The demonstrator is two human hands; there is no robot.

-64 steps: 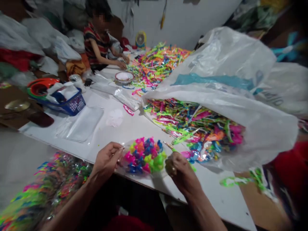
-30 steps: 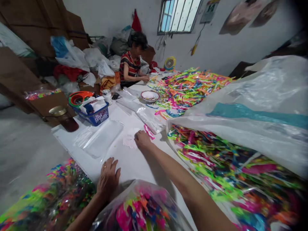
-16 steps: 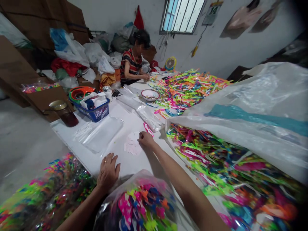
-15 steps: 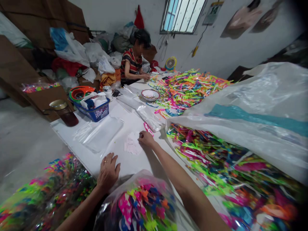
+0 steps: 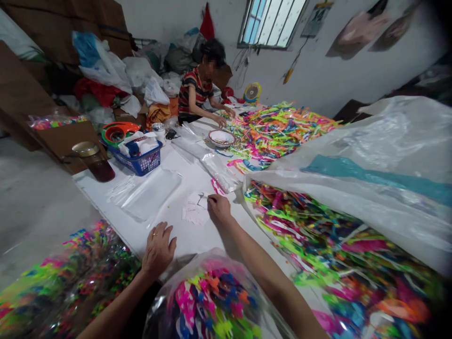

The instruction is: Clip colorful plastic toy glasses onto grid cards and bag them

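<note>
Paper slips (image 5: 193, 214): a loose, overlapping pile flat on the table (image 5: 183, 240), ahead of the wearer and roughly midway across the near stretch.
Pile's long axis: none clear; the outline is ragged, and the faint print is too small to read.
Nearer side: right hand (image 5: 219, 208), at the pile's right edge, so the slips lie immediately left of its fingertips.
Right hand's state: narrow, fingertips bunched, seemingly pinching the raised edge of one slip.
Left hand (image 5: 159, 247): palm down near the table's front edge, fingers loosely spread, holding nothing visible; the slips lie forward and to its right, apart from it.
Pink piece (image 5: 216, 187): just beyond the right hand.
Bag of colourful figures (image 5: 212, 301): nearest the wearer's body, between the forearms.
Clear sleeves (image 5: 150, 195): left of the slips, apart.
Large white bag (image 5: 388, 136): right of the right hand, gaping over many coloured pieces (image 5: 318, 235).
Co-worker (image 5: 196, 94): far side, beside a bowl (image 5: 221, 145).
</note>
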